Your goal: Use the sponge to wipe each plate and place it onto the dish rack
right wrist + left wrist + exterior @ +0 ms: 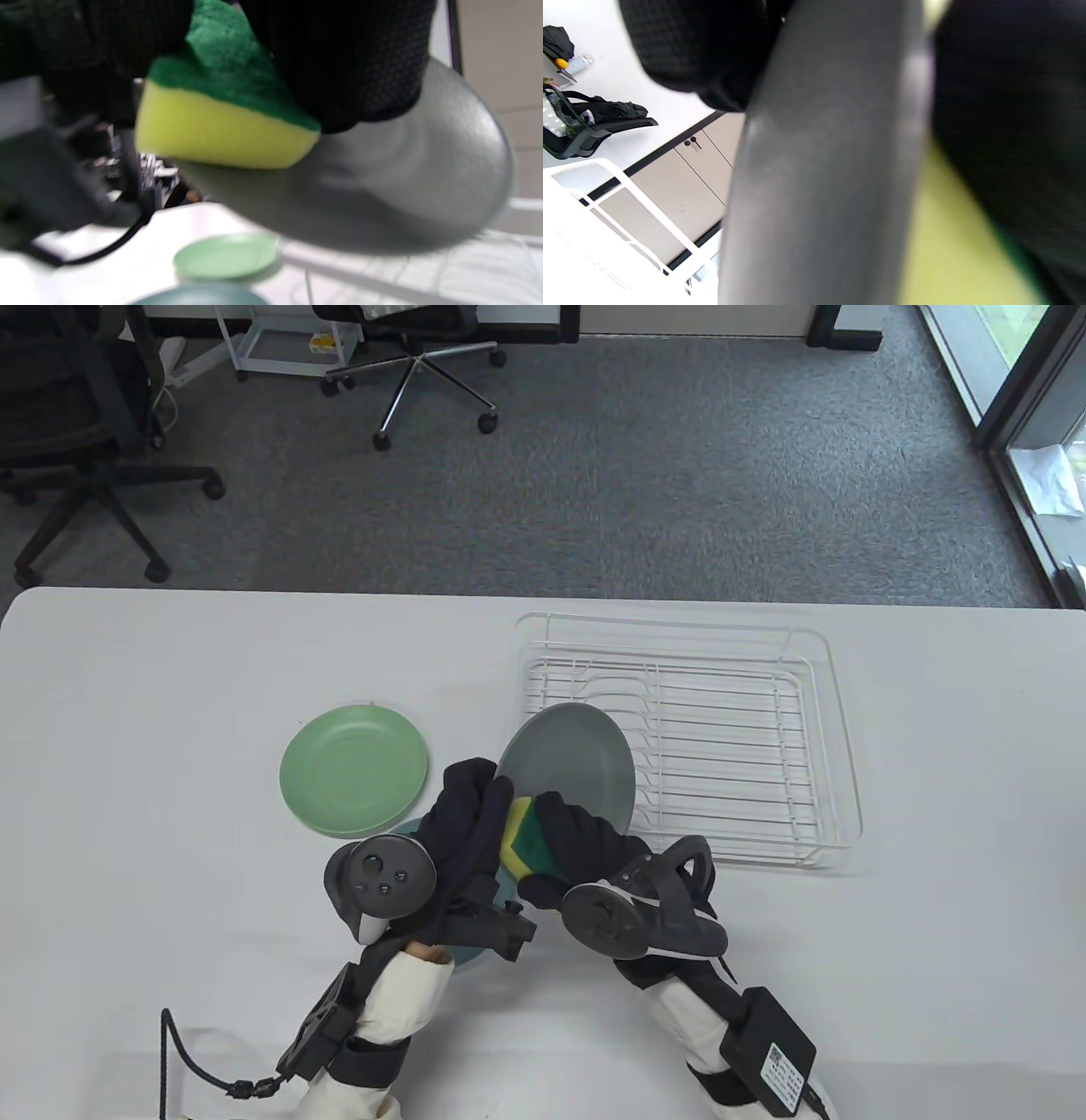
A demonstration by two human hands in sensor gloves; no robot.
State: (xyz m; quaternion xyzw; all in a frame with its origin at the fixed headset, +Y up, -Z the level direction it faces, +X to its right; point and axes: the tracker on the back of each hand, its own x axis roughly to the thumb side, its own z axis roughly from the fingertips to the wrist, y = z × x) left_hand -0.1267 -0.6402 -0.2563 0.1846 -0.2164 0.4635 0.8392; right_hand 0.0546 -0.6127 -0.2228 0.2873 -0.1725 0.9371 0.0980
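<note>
My left hand (pixel 462 806) grips the near-left rim of a grey plate (pixel 570 759), which is lifted and tilted above the table beside the rack. My right hand (pixel 551 836) holds a yellow and green sponge (pixel 519 836) against the plate's near part. In the right wrist view the sponge (pixel 220 123) presses its yellow side on the grey plate (pixel 403 182). The left wrist view shows the grey plate's (pixel 823 169) rim close up and blurred. A light green plate (pixel 354 769) lies flat on the table to the left. A teal plate (pixel 471 959) lies under my hands, mostly hidden.
The white wire dish rack (pixel 721 729) stands on the table at the right with no plates in it; the grey plate overlaps its near-left corner. Office chairs stand on the carpet beyond the table's far edge.
</note>
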